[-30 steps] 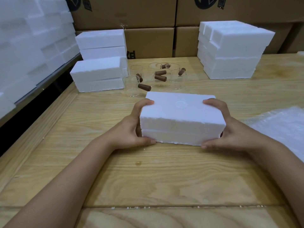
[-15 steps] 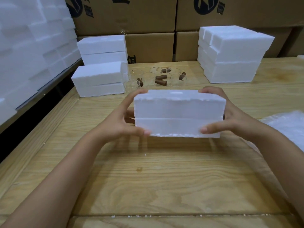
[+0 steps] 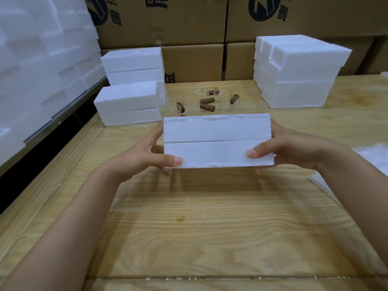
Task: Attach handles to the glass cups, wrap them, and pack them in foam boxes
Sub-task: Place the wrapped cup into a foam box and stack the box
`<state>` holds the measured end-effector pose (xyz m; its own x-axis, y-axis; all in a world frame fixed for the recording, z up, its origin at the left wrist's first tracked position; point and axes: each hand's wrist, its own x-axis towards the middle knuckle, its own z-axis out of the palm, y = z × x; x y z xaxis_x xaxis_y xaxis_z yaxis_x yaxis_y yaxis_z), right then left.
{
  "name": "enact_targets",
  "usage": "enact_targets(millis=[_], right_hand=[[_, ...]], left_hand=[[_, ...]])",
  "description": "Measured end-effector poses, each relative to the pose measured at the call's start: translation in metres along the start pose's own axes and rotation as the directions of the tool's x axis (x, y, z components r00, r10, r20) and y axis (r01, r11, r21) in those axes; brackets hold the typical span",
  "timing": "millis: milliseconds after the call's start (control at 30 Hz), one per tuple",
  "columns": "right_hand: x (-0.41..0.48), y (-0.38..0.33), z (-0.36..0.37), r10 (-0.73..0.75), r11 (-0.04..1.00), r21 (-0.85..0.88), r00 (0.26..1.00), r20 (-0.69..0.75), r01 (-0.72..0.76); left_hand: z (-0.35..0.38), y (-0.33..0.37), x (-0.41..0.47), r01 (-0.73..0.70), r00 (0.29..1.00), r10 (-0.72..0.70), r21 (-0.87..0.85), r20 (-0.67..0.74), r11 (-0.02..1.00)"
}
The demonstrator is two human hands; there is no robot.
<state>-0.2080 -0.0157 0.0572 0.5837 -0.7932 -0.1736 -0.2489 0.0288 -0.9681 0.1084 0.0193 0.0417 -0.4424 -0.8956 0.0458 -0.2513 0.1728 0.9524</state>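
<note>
White foam box (image 3: 218,141): is being held up off the table in the middle of the frame, its long side facing the camera, with a seam running across between its upper and lower halves.
Left hand (image 3: 144,156): is gripping the box's left end, the thumb lying across the lower front face and the fingers curling behind.
Right hand (image 3: 287,150): is gripping the right end, the thumb pressing on the lower front face and the fingers wrapping round the back.
Glass cups (image 3: 189,101): are standing in a cluster on the table just behind the held box, upper middle of the frame.
Brown handles (image 3: 207,100): are lying among the cups; whether any is attached cannot be told.
Wooden table (image 3: 210,227): is catching the box's shadow below the hands.
Foam stacks: one (image 3: 130,101) is sitting left of the cups, another (image 3: 298,74) right of them.
Cardboard cartons (image 3: 189,17): are lining the top of the frame.
Clear wrap (image 3: 373,156): is showing at the right edge.
</note>
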Motion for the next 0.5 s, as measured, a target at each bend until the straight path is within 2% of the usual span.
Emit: enact_targets(millis=[167, 333, 500], right_hand=[[0.001, -0.001, 0.012, -0.15, 0.985, -0.094, 0.985, -0.082, 0.142], [0.007, -0.009, 0.027, -0.326, 0.927, -0.25, 0.929, -0.173, 0.278], [0.043, -0.042, 0.031, -0.46, 0.86, -0.328, 0.873, -0.163, 0.391]], left_hand=[[-0.006, -0.002, 0.0, -0.012, 0.998, 0.011, -0.022, -0.059, 1.0], [-0.016, -0.003, -0.004, -0.094, 0.982, 0.092, 0.0, -0.164, 0.996], [-0.05, 0.004, -0.002, -0.165, 0.94, 0.177, 0.066, -0.291, 0.984]])
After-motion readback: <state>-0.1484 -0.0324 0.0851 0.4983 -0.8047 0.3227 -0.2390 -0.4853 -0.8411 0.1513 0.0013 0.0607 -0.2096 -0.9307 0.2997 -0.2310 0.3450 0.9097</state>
